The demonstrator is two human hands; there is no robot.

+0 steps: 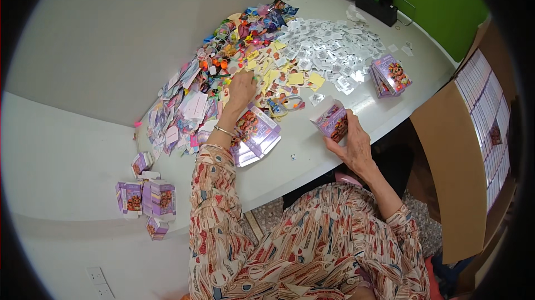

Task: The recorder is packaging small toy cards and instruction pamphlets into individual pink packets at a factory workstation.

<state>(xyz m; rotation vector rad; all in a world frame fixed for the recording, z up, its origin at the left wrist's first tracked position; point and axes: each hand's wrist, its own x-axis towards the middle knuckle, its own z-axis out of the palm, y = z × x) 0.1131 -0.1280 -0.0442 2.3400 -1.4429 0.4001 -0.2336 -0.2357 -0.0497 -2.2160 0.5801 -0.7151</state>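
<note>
My right hand (356,147) is closed around a small purple carton (336,124) with its top flaps open, above the table's near edge. Reaching forward, my left hand (242,89) has its fingers curled down at the pile of small trinkets (223,49), beside the yellow cards (273,77). What its fingertips pinch, if anything, is hidden. Under my left wrist lie flattened purple cartons (257,132). Coiled hair ties or cords (285,105) rest between the two hands.
White printed slips (329,49) spread across the far table. Purple cartons stand at right (391,76) and far left (146,197). Pastel cards (181,108) heap along the wall. A black tape dispenser (376,7) sits at the back. A large cardboard box (454,172) of packed cartons is at right.
</note>
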